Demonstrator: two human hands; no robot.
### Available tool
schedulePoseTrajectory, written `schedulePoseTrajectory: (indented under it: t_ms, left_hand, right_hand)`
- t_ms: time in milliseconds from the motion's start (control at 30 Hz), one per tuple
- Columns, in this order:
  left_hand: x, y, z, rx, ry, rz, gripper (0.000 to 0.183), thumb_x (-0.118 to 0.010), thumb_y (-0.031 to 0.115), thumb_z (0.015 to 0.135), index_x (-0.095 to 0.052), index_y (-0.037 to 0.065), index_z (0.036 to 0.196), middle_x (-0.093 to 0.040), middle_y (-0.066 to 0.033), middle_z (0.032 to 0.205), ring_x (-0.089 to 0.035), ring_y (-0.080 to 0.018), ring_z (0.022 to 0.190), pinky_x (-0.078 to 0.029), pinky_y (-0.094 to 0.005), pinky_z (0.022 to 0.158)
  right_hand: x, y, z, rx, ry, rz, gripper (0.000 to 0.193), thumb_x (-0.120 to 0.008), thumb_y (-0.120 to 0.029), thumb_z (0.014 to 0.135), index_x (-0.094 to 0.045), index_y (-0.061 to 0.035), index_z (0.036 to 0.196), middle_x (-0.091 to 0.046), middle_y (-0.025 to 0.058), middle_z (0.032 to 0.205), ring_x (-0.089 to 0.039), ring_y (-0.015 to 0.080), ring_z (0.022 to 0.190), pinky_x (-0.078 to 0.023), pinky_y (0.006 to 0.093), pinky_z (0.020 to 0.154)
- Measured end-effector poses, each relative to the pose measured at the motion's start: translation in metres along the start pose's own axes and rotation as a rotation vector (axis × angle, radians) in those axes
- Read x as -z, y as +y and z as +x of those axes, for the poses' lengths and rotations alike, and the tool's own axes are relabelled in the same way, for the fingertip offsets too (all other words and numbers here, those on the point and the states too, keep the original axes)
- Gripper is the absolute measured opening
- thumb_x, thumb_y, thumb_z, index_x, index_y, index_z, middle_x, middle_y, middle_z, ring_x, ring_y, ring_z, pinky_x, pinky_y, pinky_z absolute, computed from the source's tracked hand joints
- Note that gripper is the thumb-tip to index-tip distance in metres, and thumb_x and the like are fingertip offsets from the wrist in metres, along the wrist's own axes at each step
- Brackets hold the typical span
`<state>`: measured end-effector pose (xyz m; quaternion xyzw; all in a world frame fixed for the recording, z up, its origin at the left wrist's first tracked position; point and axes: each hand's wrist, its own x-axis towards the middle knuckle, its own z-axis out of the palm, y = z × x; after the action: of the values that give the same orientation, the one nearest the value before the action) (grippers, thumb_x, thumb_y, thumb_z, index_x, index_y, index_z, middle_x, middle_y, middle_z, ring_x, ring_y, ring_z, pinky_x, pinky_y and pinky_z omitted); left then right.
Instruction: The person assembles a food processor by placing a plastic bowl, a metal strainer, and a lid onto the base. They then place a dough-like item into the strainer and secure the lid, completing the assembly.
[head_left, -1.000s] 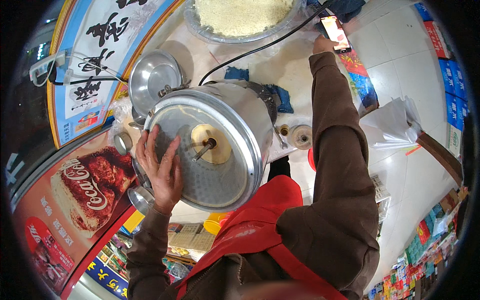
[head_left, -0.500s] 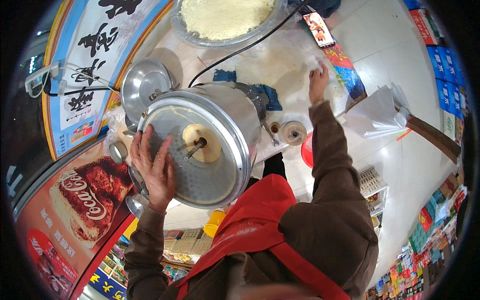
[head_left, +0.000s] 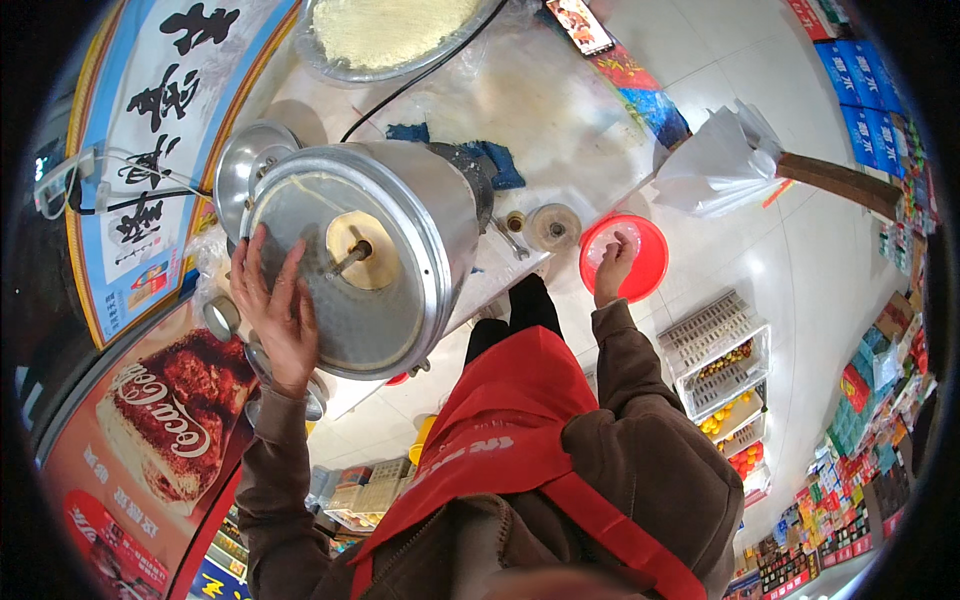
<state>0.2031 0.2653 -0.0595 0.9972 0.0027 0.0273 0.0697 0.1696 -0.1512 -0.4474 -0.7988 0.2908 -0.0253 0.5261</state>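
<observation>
A large silver metal drum (head_left: 440,215) lies on its side on the table, its round flat end turned toward me. A short metal shaft (head_left: 350,257) sticks out of the pale disc (head_left: 385,245) at the centre of that end. My left hand (head_left: 278,315) rests on the left edge of the drum's end, fingers spread and holding nothing. Over the red basin (head_left: 655,265), right of the table, is my right hand (head_left: 613,268), its fingers curled together. Something pale and translucent shows by its fingertips; I cannot make out what it is.
A wrench (head_left: 512,241), a small brass-coloured ring (head_left: 515,221) and a round metal part (head_left: 553,228) lie right of the drum. Behind are a basin of pale crumbly material (head_left: 385,32), a black cable (head_left: 425,75) and a phone (head_left: 578,25). A metal bowl (head_left: 245,160) stands left.
My right hand has come from above the table's far right side, back toward me, to over the red basin. My left hand stays on the drum. The whole view has shifted.
</observation>
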Motion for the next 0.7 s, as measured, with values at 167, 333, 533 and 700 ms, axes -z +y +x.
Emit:
schedulePoseTrajectory:
  t_ms: [167, 333, 533, 700]
  left_hand:
    - [0.000, 0.000, 0.000, -0.025, 0.026, 0.003, 0.043, -0.054, 0.000, 0.082, -0.065, 0.014, 0.121, -0.043, -0.0116, 0.145, -0.030, -0.0360, 0.137, -0.023, -0.0474, 0.112]
    - [0.001, -0.001, -0.003, -0.059, 0.058, -0.007, 0.045, -0.054, -0.001, 0.081, -0.065, 0.013, 0.122, -0.042, -0.0108, 0.146, -0.030, -0.0354, 0.137, -0.023, -0.0460, 0.113]
    - [-0.002, -0.008, -0.009, -0.105, 0.075, -0.033, 0.048, -0.052, -0.001, 0.082, -0.064, 0.016, 0.125, -0.041, -0.0091, 0.148, -0.030, -0.0348, 0.138, -0.020, -0.0463, 0.113]
    - [-0.006, -0.013, -0.010, -0.140, 0.149, -0.093, 0.044, -0.053, 0.000, 0.083, -0.065, 0.016, 0.123, -0.044, -0.0084, 0.145, -0.030, -0.0339, 0.137, -0.020, -0.0473, 0.113]
  right_hand:
    - [-0.001, 0.002, -0.022, 0.022, -0.091, -0.090, 0.023, -0.052, -0.006, 0.091, -0.059, -0.0002, 0.112, -0.060, 0.0135, 0.092, -0.057, 0.0227, 0.081, -0.047, 0.0343, 0.075]
    - [-0.008, -0.034, -0.038, 0.279, -0.295, -0.259, 0.050, -0.063, 0.001, 0.078, -0.049, -0.0026, 0.126, -0.046, 0.0229, 0.122, -0.047, 0.0405, 0.113, -0.041, 0.0453, 0.097]
    - [-0.023, -0.051, -0.049, 0.621, -0.396, -0.570, 0.065, -0.074, -0.008, 0.068, -0.050, -0.0118, 0.127, -0.041, 0.0220, 0.130, -0.043, 0.0424, 0.117, -0.039, 0.0478, 0.097]
    - [-0.037, -0.047, -0.049, 0.717, -0.324, -0.860, 0.046, -0.062, -0.013, 0.076, -0.055, -0.0150, 0.121, -0.039, 0.0196, 0.133, -0.041, 0.0386, 0.118, -0.038, 0.0499, 0.092]
